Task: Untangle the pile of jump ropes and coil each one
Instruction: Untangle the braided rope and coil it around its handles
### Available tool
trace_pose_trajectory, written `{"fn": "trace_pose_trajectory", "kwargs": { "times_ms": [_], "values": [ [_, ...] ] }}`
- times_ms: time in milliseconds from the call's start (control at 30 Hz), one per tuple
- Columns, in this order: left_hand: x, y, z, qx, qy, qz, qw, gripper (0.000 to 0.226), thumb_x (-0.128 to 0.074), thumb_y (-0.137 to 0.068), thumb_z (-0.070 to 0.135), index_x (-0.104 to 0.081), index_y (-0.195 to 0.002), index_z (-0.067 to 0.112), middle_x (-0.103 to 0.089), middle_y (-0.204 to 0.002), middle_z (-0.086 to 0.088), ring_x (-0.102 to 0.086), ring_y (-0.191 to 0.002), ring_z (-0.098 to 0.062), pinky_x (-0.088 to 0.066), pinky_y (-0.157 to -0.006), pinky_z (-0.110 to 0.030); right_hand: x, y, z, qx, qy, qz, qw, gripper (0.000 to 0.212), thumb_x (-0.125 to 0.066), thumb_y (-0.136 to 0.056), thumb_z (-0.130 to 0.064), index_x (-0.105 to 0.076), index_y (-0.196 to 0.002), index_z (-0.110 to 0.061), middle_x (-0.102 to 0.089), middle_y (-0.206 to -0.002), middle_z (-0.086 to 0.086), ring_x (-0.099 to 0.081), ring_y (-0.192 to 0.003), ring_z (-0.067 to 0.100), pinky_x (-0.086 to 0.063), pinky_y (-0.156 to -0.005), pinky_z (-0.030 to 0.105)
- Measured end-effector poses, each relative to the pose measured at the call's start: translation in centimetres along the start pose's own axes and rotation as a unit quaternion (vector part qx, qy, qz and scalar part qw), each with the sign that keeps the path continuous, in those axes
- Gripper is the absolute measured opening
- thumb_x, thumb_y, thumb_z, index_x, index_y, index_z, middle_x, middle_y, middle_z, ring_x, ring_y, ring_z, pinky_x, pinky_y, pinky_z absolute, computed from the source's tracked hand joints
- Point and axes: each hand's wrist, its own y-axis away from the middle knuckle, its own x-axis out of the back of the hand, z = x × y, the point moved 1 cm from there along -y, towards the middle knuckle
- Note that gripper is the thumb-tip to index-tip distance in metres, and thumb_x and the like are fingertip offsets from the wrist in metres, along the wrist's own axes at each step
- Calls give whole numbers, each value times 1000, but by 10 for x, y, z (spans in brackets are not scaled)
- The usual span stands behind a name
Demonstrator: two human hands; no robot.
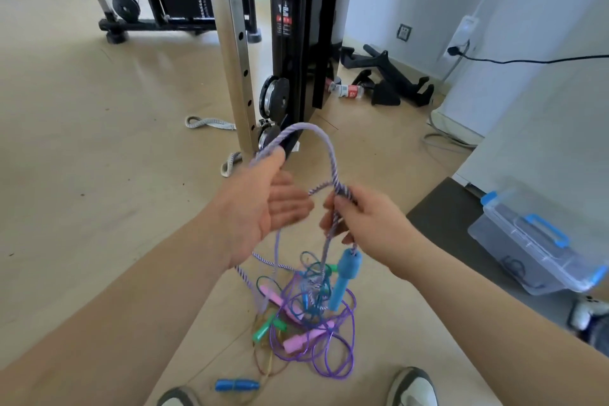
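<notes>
The right hand [362, 221] has its fingers curled round a braided rope [324, 145], lilac twisted with white, pinching it where two strands cross. From that grip the rope arches up in a loop and comes down over the top of the left hand [263, 208]. That hand is spread, fingers nearly straight and palm turned toward the right hand, with the rope lying across its uppermost digit rather than gripped.

Below the right hand a strand drops to a light blue foam handle [344, 277], which dangles above the pile [306, 323] on the floor between the forearms. The pile is a knot of thin purple and teal cords with pink handles [296, 341] and green handles [263, 330] mixed in. Another blue handle [235, 385] lies apart, near the shoes at the bottom edge. A clear lidded box [534, 247] with blue latches sits to the right, and a cable machine [290, 43] stands ahead.
</notes>
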Motion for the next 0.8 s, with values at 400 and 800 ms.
{"fn": "trace_pose_trajectory", "kwargs": {
  "times_ms": [400, 800],
  "values": [
    [-6, 6, -34, -245, -496, -54, 832, 20, -58, -102, 23, -70, -91, 11, -72, -80, -9, -68, -73, -22, -55, -75, -39, 21, 13, -39, 62, -138, 76, 986, 26, -41, -110, -31, -65, -107, -21, -79, -95, 1, -73, -90, 21, -53, -63, 36],
    [-4, 15, 22, -103, 232, -54, 966, 23, -53, -105, 24, -65, -101, 5, -77, -87, -13, -77, -76, -19, -62, -64, -26, -1, 7, 9, 29, 169, -108, 979, 21, -45, -107, -25, -63, -96, -28, -75, -95, -13, -62, -78, 2, -57, -86, 38]
  ]
}}
